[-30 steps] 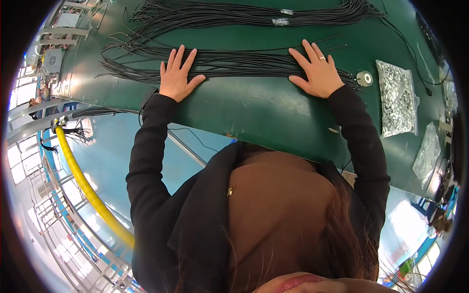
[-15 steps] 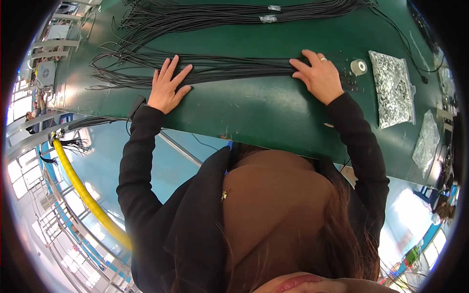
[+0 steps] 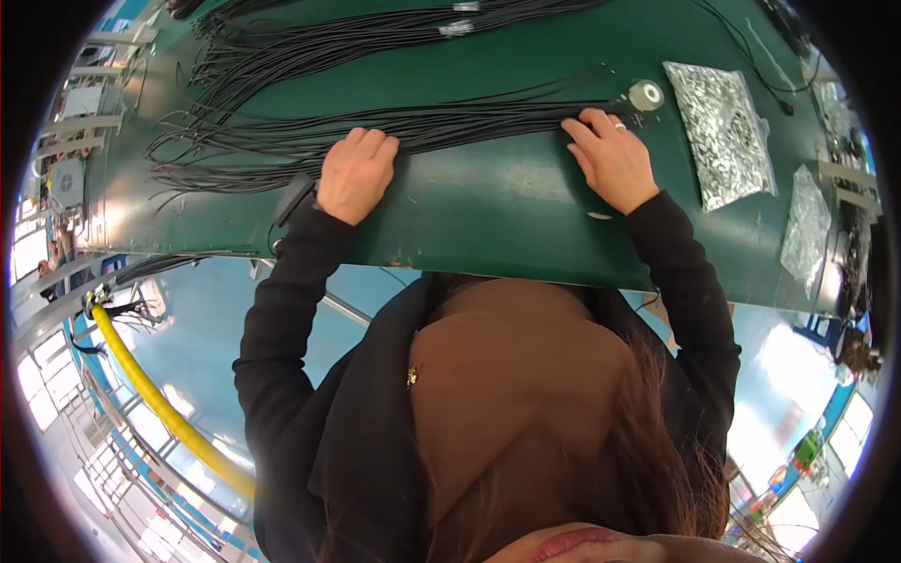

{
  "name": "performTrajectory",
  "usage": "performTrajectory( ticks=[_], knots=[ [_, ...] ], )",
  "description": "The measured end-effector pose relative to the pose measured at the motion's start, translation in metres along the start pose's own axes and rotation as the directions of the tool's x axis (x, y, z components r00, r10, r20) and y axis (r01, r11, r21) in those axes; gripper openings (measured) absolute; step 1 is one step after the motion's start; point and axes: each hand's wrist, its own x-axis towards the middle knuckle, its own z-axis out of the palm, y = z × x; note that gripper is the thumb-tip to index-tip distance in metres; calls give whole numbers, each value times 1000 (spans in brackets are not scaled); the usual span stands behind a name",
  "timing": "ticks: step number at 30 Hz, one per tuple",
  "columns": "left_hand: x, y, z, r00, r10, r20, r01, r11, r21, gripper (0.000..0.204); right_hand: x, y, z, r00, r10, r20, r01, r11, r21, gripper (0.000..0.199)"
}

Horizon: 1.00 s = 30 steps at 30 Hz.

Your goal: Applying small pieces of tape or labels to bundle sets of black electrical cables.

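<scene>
A long bundle of thin black cables (image 3: 479, 126) lies across the green table from left to right. My left hand (image 3: 358, 176) rests at its near edge, fingers together and curled over the cables; the fingertips are hidden. Near the bundle's right end, my right hand (image 3: 615, 161), with a ring on one finger, has its bent fingers hooked on the cables and its thumb toward me. Just beyond that end stands a roll of clear tape (image 3: 646, 95). Small metal cable ends show beside the roll.
Another larger bundle of black cables (image 3: 310, 47), bound with clear tape, lies farther back. To the right are a clear bag of small silvery metal parts (image 3: 721, 136) and a crumpled clear plastic bag (image 3: 805, 230). A dark object (image 3: 296, 197) sits beside my left wrist.
My left hand has slid right along the bundle, and its spread fingers have curled in. The cables under my hands are drawn closer together. The whole view has shifted slightly.
</scene>
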Motion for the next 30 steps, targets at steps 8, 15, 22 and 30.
performTrajectory(
  ticks=[8,15,22,30],
  knots=[
    [8,-9,-1,994,-41,105,58,985,-164,16,21,-19,-3,992,-81,-96,84,996,33,32],
    [9,6,1,987,-161,2,156,948,-279,13,13,-44,7,983,-177,43,174,982,70,25],
    [-4,15,10,987,-137,-81,127,985,-117,13,0,-19,7,998,-70,-5,70,997,42,21],
    [6,9,10,994,-109,19,110,991,-80,10,25,-10,-8,999,-49,-9,47,986,-162,20]
  ],
)
